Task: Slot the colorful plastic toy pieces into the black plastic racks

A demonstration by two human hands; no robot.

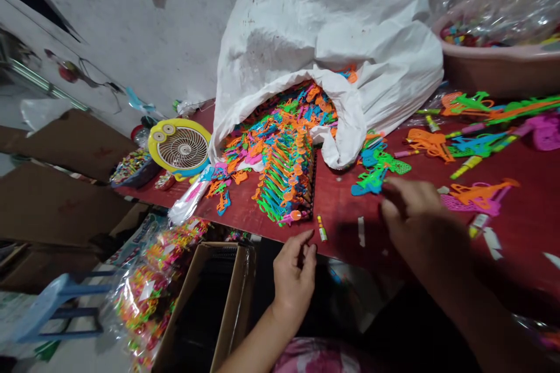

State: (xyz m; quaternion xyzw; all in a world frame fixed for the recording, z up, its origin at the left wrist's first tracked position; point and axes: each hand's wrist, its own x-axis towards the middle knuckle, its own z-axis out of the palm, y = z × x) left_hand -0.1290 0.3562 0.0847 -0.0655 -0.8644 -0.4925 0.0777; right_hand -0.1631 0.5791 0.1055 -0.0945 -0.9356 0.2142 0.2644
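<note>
My left hand (294,277) hovers at the table's front edge, fingers loosely curled, with a gap between thumb and forefinger and nothing seen in it. Close by lies a small yellow tube with a label (322,228). My right hand (415,215), slightly blurred, reaches over the table, thumb and forefinger apart. Its fingertips are at the edge of a blue plastic toy piece (366,187) beside a green one (394,163); whether they touch is unclear. A row of stacked orange, green and blue plastic pieces (284,178) stands left of centre.
A big white sack (332,17) spills more colourful pieces. A yellow fan (181,148) stands left, a pink basin (499,64) at back right. Assembled toys (475,143) lie on the right of the red table (341,204). Below are an open cardboard box (238,297) and filled clear bags (146,297).
</note>
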